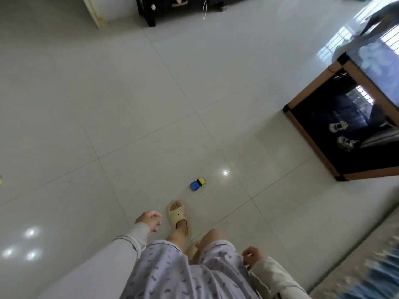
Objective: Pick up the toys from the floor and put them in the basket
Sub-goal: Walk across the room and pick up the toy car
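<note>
A small blue and yellow toy truck point(197, 184) lies on the pale tiled floor, just ahead of my forward foot in a beige slipper point(178, 216). My left hand point(149, 220) hangs at my side with fingers loosely curled, nothing in it. My right hand point(252, 256) hangs low on the other side, fingers curled in, holding nothing that I can see. Both hands are well short of the truck. No basket is in view.
A glass-topped coffee table with a wooden frame point(311, 134) stands to the right, shoes reflected in its dark side. Dark furniture point(151, 11) sits at the far top. A rug edge point(356, 255) runs along the lower right. A green speck point(0, 180) shows at the left edge.
</note>
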`<state>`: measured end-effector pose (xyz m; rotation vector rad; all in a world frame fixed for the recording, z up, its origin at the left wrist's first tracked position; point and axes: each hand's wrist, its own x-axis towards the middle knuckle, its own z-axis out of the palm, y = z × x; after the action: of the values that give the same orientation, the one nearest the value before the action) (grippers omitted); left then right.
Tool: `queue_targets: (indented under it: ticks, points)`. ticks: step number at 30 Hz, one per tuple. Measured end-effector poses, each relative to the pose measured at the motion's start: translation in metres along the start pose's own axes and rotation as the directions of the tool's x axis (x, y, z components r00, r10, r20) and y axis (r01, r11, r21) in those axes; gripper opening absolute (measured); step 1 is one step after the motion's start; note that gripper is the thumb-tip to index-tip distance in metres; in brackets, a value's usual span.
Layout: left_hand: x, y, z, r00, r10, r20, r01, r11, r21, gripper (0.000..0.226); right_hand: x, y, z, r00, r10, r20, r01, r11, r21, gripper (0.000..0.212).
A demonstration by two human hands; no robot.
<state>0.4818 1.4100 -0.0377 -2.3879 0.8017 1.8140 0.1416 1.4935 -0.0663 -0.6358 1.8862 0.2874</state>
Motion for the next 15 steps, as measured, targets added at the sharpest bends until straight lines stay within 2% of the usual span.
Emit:
queue_targets:
  ticks: [3,6,10,12,15]
  points:
    - [0.014,0.027,-0.005,0.999,0.0,0.034,-0.002,0.999,0.043,0.02,0.003,-0.037,-0.017,0.999,0.021,0.039,-0.024,0.996,0.082,0.03]
    - [0.04,0.046,-0.004,0.998,-0.016,0.063,0.018,0.999,-0.038,0.017,0.027,-0.079,-0.026,0.996,-0.034,0.088,0.016,0.982,0.188,0.019]
    - [0.091,0.054,0.007,0.994,-0.065,0.089,0.066,0.998,-0.009,0.022,0.082,-0.125,-0.02,0.989,-0.018,0.146,0.01,0.999,0.052,0.024]
    - [0.13,0.05,0.019,0.991,-0.097,0.097,0.097,0.995,0.0,0.017,0.128,-0.152,-0.013,0.987,0.021,0.161,-0.021,1.0,-0.001,0.022]
    - [0.218,0.048,0.044,0.991,-0.1,0.094,0.101,0.995,-0.002,0.014,0.221,-0.185,0.014,0.993,0.008,0.117,0.006,0.993,-0.118,0.033]
